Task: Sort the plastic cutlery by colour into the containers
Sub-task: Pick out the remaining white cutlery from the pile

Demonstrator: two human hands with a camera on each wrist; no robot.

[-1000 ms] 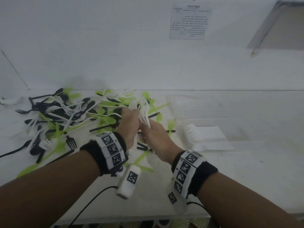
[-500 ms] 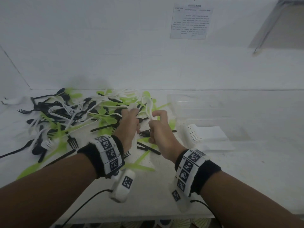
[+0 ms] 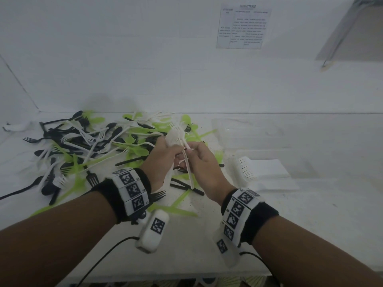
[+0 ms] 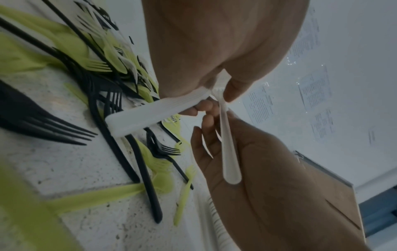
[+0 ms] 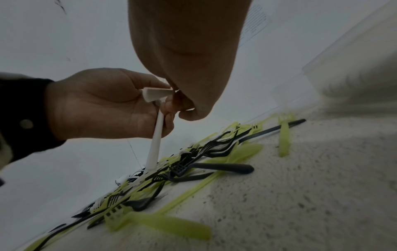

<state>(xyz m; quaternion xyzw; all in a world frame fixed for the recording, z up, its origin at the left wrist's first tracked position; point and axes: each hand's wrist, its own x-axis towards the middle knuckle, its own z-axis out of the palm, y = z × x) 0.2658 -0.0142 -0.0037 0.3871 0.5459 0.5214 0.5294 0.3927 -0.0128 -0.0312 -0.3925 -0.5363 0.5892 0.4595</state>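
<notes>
Here both the left hand (image 3: 163, 160) and right hand (image 3: 204, 168) grip white cutlery (image 3: 176, 136) above the pile (image 3: 87, 146).

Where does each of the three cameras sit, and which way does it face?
Head: on the person's head, facing forward and down at the cutlery pile and containers; both forearms and hands show.
Left wrist: on the left wrist, looking along the left hand at the white bundle it grips; the right hand faces it.
Right wrist: on the right wrist, looking along the right hand; the left hand shows opposite.
Shared: all three show the white fork the right hand pinches.
</notes>
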